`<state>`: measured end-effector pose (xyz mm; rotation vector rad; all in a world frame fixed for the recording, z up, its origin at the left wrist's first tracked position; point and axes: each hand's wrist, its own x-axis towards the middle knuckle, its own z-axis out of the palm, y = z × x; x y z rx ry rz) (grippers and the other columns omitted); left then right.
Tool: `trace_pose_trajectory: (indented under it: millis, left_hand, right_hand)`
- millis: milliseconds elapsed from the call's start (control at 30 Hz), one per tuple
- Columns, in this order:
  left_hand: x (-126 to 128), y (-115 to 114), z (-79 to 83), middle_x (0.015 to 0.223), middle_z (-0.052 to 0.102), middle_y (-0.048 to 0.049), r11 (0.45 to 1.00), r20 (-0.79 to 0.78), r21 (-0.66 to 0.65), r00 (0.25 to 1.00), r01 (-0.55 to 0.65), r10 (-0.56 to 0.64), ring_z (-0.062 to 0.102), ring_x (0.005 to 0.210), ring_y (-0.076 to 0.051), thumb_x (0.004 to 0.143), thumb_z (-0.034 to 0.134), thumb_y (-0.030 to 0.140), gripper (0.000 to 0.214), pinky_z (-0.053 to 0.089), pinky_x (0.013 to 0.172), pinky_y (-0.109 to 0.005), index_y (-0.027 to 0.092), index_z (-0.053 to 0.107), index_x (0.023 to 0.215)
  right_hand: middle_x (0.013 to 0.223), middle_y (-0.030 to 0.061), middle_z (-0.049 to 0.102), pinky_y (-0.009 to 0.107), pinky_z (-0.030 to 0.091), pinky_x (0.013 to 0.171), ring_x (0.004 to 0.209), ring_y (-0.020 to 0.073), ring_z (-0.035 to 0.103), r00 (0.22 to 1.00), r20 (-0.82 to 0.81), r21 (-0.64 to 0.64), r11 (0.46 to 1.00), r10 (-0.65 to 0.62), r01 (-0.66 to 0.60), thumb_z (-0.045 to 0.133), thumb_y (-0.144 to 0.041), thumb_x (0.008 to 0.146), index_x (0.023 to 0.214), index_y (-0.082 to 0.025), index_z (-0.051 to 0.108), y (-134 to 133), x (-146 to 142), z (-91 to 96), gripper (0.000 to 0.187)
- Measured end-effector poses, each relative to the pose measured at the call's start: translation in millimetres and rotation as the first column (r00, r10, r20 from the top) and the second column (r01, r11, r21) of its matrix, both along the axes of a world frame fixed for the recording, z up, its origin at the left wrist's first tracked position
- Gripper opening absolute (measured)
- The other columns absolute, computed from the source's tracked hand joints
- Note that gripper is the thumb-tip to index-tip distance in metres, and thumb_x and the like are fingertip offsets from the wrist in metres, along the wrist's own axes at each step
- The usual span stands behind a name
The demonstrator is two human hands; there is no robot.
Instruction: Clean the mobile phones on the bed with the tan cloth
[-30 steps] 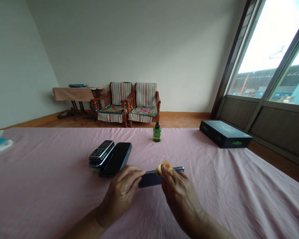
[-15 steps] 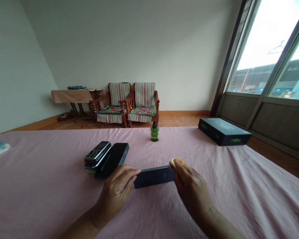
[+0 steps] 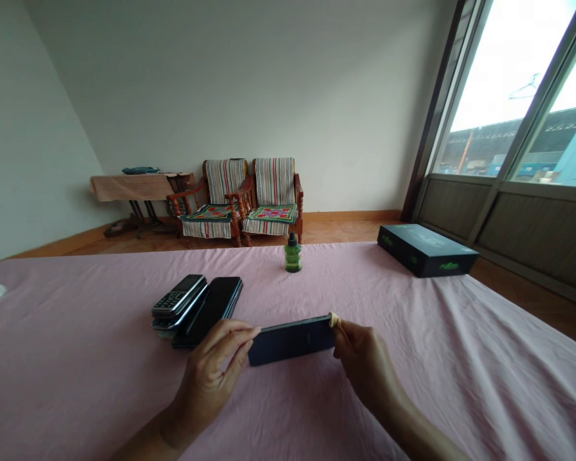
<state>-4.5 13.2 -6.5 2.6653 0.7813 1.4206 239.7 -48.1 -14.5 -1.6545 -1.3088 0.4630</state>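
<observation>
The head view shows a big pink sheet (image 3: 288, 416), spread out flat. Near its far right side sits a black box (image 3: 425, 251). It looks shut, so nobody can see what is in it. On the left are two piles side by side, one of flat black phones (image 3: 216, 306) and one with a button phone (image 3: 180, 296) on top. The left hand (image 3: 211, 371) pinches one end of a dark phone (image 3: 290, 339), which is tipped up on its long side between both hands. The right hand (image 3: 367, 352) is at the other end, pinching a little yellow cloth (image 3: 335, 319) against the top corner. The job on this phone looks partway done. Which phones are finished, and which are left, cannot be told. Farther back stands a small green bottle (image 3: 292, 256); it seems to have liquid inside.
</observation>
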Motion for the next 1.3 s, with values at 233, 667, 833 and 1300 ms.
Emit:
trace_pose_trajectory:
  millis: [233, 667, 833, 1300]
  left_hand:
    - [-1.4, 0.8, 0.3, 0.097, 0.062, -0.0053, 1.0, -0.012, 0.004, 1.0, -0.005, 0.005, 0.063, 0.09, -0.014, 0.091, 0.053, 0.008, 0.02, 0.053, 0.08, -0.023, 0.017, 0.064, 0.106]
    - [-0.9, 0.1, 1.4, 0.097, 0.062, -0.0054, 1.0, -0.016, 0.026, 1.0, -0.013, 0.013, 0.063, 0.09, -0.014, 0.092, 0.052, 0.008, 0.021, 0.052, 0.081, -0.022, 0.017, 0.063, 0.107]
    - [2.2, -2.2, 1.9, 0.094, 0.064, -0.0047, 0.998, 0.007, 0.033, 0.999, -0.045, 0.045, 0.065, 0.087, -0.015, 0.092, 0.053, 0.012, 0.019, 0.053, 0.079, -0.024, 0.019, 0.063, 0.106]
    - [24.2, -37.6, 21.0, 0.092, 0.062, -0.0067, 0.993, 0.06, 0.117, 0.998, -0.009, 0.002, 0.061, 0.086, -0.017, 0.088, 0.059, 0.007, 0.031, 0.054, 0.074, -0.027, 0.016, 0.061, 0.118]
  right_hand:
    - [0.042, -0.0046, 0.04, 0.021, 0.024, 0.042, 0.038, 0.0088, 0.039, 0.988, -0.134, -0.106, 0.99, 0.08, -0.094, 0.042, -0.041, 0.086, 0.052, -0.019, 0.046, 3.4, 5.9, -3.8, 0.041]
    - [0.051, -0.0054, 0.044, 0.019, 0.025, 0.039, 0.037, 0.0067, 0.038, 0.946, -0.268, -0.091, 0.972, 0.185, -0.216, 0.038, -0.048, 0.091, 0.064, -0.019, 0.047, 11.4, 12.0, -15.1, 0.041]
    - [0.053, -0.0052, 0.044, 0.021, 0.029, 0.044, 0.044, 0.0087, 0.042, 0.985, -0.08, 0.06, 0.987, 0.152, -0.147, 0.039, -0.044, 0.094, 0.066, -0.02, 0.045, 3.7, 12.3, 6.5, 0.037]
    - [0.081, 0.0085, 0.069, 0.026, 0.051, 0.06, 0.065, 0.0166, 0.065, 0.786, 0.605, 0.54, 0.793, -0.13, -0.284, 0.036, -0.011, 0.094, 0.11, -0.013, 0.053, -25.7, -17.7, 28.8, 0.024]
